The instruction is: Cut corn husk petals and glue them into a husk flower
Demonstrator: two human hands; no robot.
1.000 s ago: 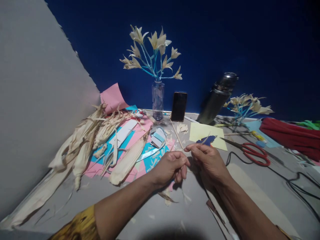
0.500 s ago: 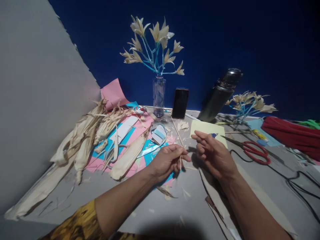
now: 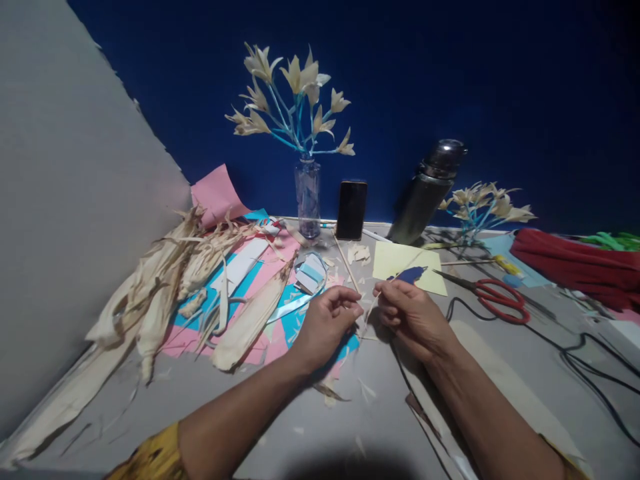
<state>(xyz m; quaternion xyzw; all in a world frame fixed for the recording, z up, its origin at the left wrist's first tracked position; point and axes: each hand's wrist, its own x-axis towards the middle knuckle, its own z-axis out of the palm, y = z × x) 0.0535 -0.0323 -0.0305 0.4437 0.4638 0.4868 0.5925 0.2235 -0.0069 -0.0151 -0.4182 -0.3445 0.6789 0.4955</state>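
My right hand (image 3: 413,317) is closed, pinching a thin pale strip (image 3: 371,311), which looks like dried corn husk, between thumb and fingers. The strip slants down toward my left hand (image 3: 327,327). That hand has its fingers curled and the thumb close to them; whether anything is between them is hidden. Beyond the fingertips a thin stick (image 3: 347,261) lies on the table. Just past my right hand are a dark blue piece (image 3: 411,275) and a pale yellow sheet (image 3: 390,255). Red-handled scissors (image 3: 501,300) lie to its right.
Corn husks (image 3: 165,280) and pink and blue paper (image 3: 175,341) cover the left side. At the back stand a glass vase (image 3: 308,200) of husk flowers (image 3: 299,77), a phone (image 3: 351,210) and a leaning flask (image 3: 423,193). Black cable (image 3: 543,338) and red cloth (image 3: 575,267) lie right.
The thin strip has passed from my left hand's fingers to my right hand's. My right fingers have closed. The view has shifted slightly, moving the background left.
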